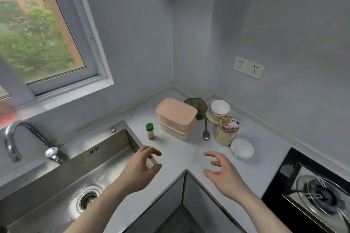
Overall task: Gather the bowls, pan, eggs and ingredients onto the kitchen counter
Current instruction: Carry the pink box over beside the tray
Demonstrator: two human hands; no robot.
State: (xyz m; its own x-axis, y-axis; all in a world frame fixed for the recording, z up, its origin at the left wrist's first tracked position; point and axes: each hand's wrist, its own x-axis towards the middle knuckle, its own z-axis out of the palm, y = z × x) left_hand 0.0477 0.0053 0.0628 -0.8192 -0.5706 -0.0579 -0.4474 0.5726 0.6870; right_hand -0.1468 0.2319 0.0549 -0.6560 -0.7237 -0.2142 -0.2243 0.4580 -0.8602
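Observation:
On the white corner counter (176,155) stand two stacked pink-lidded boxes (176,114), a small spice jar with a green cap (150,131), a clear jar of grains with a cartoon lid (226,130), a metal spoon (206,131), a small white bowl (242,147) and stacked white bowls (219,108) at the back. My left hand (141,168) hovers over the counter's front edge by the sink, fingers apart, holding nothing. My right hand (220,172) hovers beside it, also open and empty.
A steel sink (62,185) with a tap (13,138) lies to the left. A gas hob (320,193) is at the right. A dark green item (197,105) leans in the corner. Wall sockets (248,67) sit above the counter.

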